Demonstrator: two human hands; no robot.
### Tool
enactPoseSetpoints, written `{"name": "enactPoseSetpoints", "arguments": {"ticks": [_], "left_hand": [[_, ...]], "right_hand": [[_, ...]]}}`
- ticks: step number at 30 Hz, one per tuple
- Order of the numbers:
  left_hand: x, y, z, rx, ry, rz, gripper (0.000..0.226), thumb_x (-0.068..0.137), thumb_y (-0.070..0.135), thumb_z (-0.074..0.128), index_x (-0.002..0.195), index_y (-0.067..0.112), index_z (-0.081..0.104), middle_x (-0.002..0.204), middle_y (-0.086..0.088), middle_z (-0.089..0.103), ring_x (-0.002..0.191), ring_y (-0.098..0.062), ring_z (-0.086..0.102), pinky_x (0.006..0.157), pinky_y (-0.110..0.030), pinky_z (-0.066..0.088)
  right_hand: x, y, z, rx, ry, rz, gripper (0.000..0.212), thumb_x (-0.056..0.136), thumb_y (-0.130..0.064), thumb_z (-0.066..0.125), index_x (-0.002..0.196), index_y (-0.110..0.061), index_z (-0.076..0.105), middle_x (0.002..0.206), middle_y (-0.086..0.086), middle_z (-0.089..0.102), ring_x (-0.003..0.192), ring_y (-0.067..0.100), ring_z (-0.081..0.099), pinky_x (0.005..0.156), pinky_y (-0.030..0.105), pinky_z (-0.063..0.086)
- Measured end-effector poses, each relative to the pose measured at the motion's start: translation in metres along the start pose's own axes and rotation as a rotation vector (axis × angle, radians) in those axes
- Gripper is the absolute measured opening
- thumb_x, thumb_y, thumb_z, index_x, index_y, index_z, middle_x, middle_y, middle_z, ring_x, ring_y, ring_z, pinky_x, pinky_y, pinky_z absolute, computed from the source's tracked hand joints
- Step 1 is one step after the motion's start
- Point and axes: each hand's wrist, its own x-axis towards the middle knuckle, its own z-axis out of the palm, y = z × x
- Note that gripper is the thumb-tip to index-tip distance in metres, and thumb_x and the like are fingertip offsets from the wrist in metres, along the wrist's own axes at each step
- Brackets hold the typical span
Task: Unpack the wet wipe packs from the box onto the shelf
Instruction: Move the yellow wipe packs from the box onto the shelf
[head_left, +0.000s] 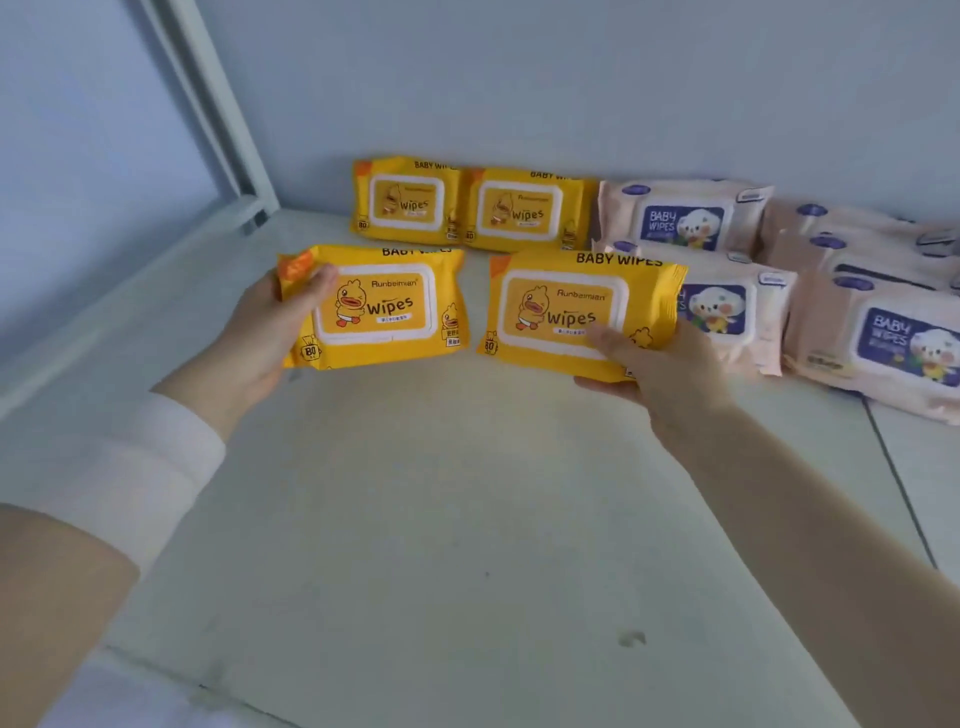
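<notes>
Frame post (208, 104): white upright, stood at the shelf's left rear corner.
Sleeve (130, 467): white soft fabric on the left forearm.
Left hand (270, 322): grip closed on the left end of the left yellow pack (384, 306), thumb on top, fingers under.
Left yellow pack: glossy film pouch, rectangular, crimped ends, white-rimmed flip lid with a duck print. It sat low over the shelf; contact unclear.
Rear yellow packs (408, 202): side by side, touching, propped against the wall.
Right yellow pack (571, 312): same build, level with the left one, clear gap between them.
Right hand (660, 364): grip closed on that pack's lower right corner, thumb on the face.
Pink packs (680, 218): matte pale-pink pouches with blue labels, clustered right of the yellow ones.
Shelf (467, 519): flat, off-white, scuffed, with a seam (898, 483) at right.
Wall (571, 78): plain pale blue-grey.
Count: 4 yellow (2 held, 2 on the shelf). At least 5 pink; the right-edge ones overlapped, so the exact number was unclear.
</notes>
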Motion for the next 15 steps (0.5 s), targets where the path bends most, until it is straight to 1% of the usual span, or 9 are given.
{"name": "enactPoseSetpoints", "arguments": {"ticks": [3,5,7,8,9,10,12,14,15], "left_hand": [[0.066,-0.001,-0.007,0.029,-0.026,0.026,0.006,0.093,0.031,0.052,0.093,0.029,0.058,0.095,0.008,0.069,0.091,-0.014,0.067,0.089,-0.042,0.051],[0.11,-0.005,-0.006,0.066,-0.079,0.025,0.005,0.092,0.032,0.054,0.092,0.029,0.058,0.097,0.007,0.066,0.095,-0.017,0.064,0.094,-0.044,0.049],[0.147,-0.009,-0.004,0.1,-0.09,0.047,0.003,0.092,0.031,0.055,0.09,0.029,0.055,0.095,0.007,0.064,0.094,-0.017,0.064,0.087,-0.037,0.052],[0.163,-0.009,-0.003,0.145,-0.075,0.072,0.006,0.091,0.031,0.057,0.088,0.029,0.052,0.096,0.006,0.064,0.094,-0.016,0.063,0.083,-0.032,0.052],[0.176,-0.01,-0.003,0.189,-0.059,0.102,0.01,0.089,0.033,0.06,0.088,0.028,0.05,0.1,0.004,0.064,0.096,-0.016,0.062,0.083,-0.031,0.052],[0.188,-0.011,-0.003,0.227,-0.046,0.125,0.016,0.086,0.036,0.063,0.091,0.027,0.05,0.106,0.001,0.064,0.1,-0.017,0.062,0.087,-0.035,0.051],[0.203,-0.013,0.001,0.278,-0.033,0.152,0.036,0.082,0.041,0.066,0.106,0.018,0.052,0.117,-0.005,0.063,0.107,-0.021,0.061,0.096,-0.041,0.047],[0.21,-0.017,0.004,0.351,0.017,0.159,0.052,0.082,0.041,0.066,0.118,0.008,0.051,0.121,-0.006,0.061,0.111,-0.021,0.058,0.097,-0.036,0.045],[0.21,-0.018,0.006,0.39,0.06,0.161,0.057,0.082,0.041,0.066,0.122,0.005,0.048,0.123,-0.008,0.058,0.114,-0.021,0.055,0.098,-0.035,0.042]], "right_hand": [[0.053,-0.005,0.043,-0.045,0.094,-0.035,0.052,0.079,-0.011,0.072,0.126,-0.012,0.048,0.116,0.005,0.063,0.098,0.026,0.065,0.06,0.037,0.061],[0.083,-0.002,0.065,-0.098,0.182,-0.049,0.057,0.078,-0.018,0.073,0.127,-0.014,0.044,0.119,0.005,0.06,0.1,0.027,0.064,0.061,0.039,0.061],[0.105,0.002,0.081,-0.228,0.276,-0.067,0.065,0.077,-0.029,0.074,0.13,-0.016,0.04,0.125,0.004,0.057,0.108,0.027,0.059,0.081,0.045,0.057],[0.113,0.004,0.086,-0.32,0.32,-0.073,0.064,0.079,-0.031,0.071,0.132,-0.016,0.038,0.128,0.003,0.056,0.113,0.026,0.056,0.091,0.044,0.051],[0.119,0.005,0.089,-0.404,0.363,-0.073,0.061,0.082,-0.031,0.068,0.131,-0.014,0.037,0.131,0.004,0.054,0.116,0.026,0.053,0.097,0.041,0.046],[0.125,0.006,0.091,-0.475,0.398,-0.07,0.057,0.085,-0.029,0.065,0.131,-0.011,0.038,0.132,0.006,0.053,0.119,0.027,0.051,0.099,0.039,0.043],[0.13,0.005,0.095,-0.609,0.436,-0.058,0.053,0.088,-0.028,0.061,0.131,-0.006,0.039,0.133,0.011,0.051,0.123,0.029,0.048,0.099,0.038,0.039],[0.134,0.004,0.102,-0.703,0.463,-0.069,0.058,0.09,-0.025,0.059,0.138,-0.004,0.034,0.138,0.014,0.046,0.127,0.031,0.043,0.102,0.038,0.036],[0.134,0.004,0.106,-0.744,0.474,-0.074,0.064,0.091,-0.024,0.057,0.143,-0.004,0.026,0.144,0.016,0.038,0.132,0.031,0.038,0.106,0.038,0.032]]}}
